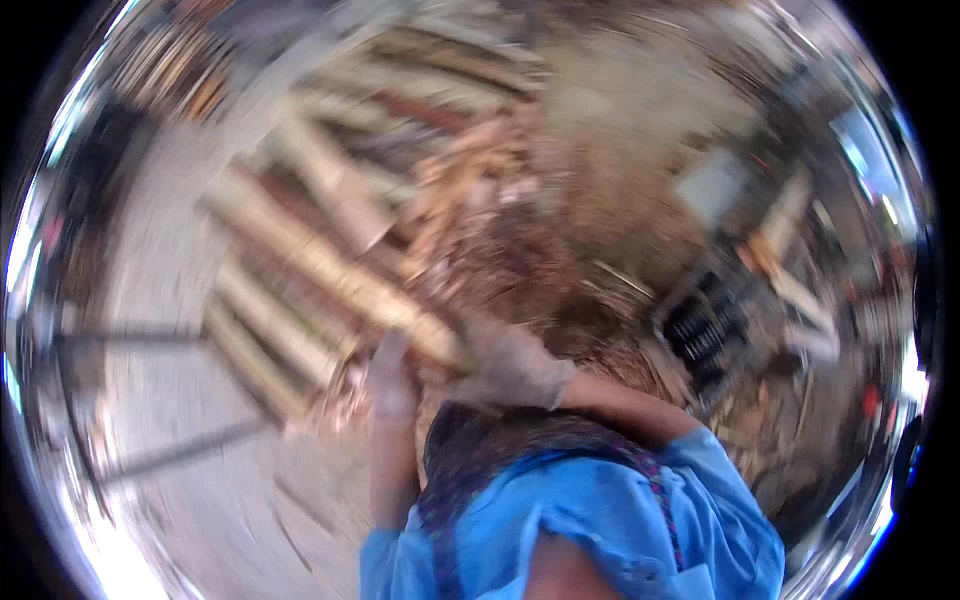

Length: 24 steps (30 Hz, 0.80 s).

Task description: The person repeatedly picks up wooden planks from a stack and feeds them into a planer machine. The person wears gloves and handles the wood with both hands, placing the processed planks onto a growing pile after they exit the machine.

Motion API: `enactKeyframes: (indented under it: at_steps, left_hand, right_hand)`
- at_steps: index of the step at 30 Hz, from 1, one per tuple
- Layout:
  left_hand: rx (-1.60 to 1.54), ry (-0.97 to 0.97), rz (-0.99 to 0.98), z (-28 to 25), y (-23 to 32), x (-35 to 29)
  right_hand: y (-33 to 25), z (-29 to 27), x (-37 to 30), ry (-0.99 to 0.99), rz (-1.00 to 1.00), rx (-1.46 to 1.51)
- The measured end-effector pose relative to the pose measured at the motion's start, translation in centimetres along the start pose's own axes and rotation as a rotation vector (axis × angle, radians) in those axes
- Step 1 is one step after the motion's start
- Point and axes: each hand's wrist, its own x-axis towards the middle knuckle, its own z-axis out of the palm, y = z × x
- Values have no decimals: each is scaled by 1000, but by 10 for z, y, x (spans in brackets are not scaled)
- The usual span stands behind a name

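Note:
A long, pale peeled log [345,282] slants from the far left toward my body, its near end between my two hands. My right hand [515,368], in a light glove, is closed around that near end from the right. On the left side of the log, my left hand [393,378], also pale-gloved, grips it with the thumb upward; its other fingers are hidden under the wood. Motion blurs both hands. Just beyond, a shorter pale log [328,178] lies across the pile.
More logs [280,325] lie side by side at the left, others [430,85] farther off. Reddish bark scraps [475,190] cover the ground ahead. A black crate [705,325] stands at the right, near pieces of wood [785,225]. Dark bars [180,455] cross the floor at left.

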Motion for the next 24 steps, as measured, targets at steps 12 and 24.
enactKeyframes:
  at_steps: [12,24]
  left_hand:
    - [195,-287,-98,193,21,-44]
    - [432,-313,-49,183,0,0]
  right_hand:
    - [109,-79,-166,736,280,84]
    - [335,-159,-330,1923,716,207]
